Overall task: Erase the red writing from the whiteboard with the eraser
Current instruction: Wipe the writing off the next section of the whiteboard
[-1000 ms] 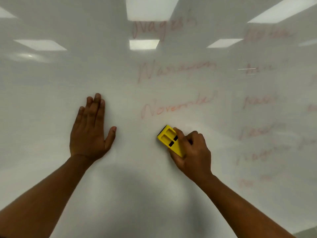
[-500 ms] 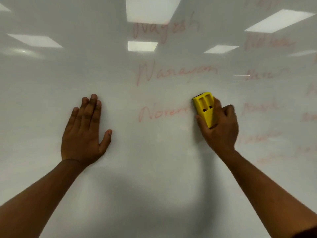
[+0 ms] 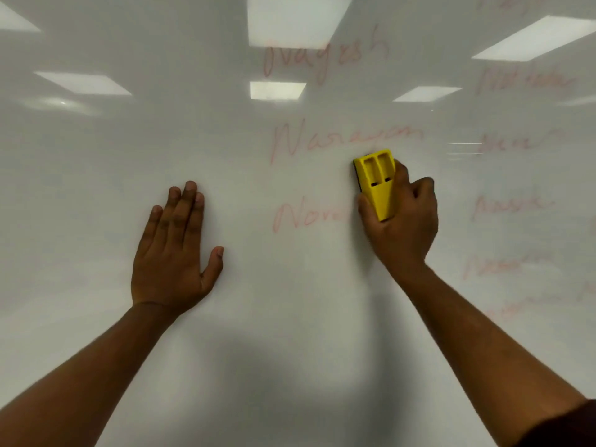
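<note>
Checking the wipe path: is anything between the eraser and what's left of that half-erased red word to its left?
Nothing visible. The eraser, gripped by the right hand, sits just right of the remaining red letters; the left hand rests flat farther left.

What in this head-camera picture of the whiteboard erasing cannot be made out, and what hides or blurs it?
- End of the red word beside the eraser: covered by the eraser and the right hand, or already wiped; head view cannot tell.
- Red words at right: faint and smeared, unreadable.
- Top-right writing: cut off by the top edge.
- Eraser's wiping face: turned to the whiteboard.
- Left hand palm: flat on the board, hidden.
</note>
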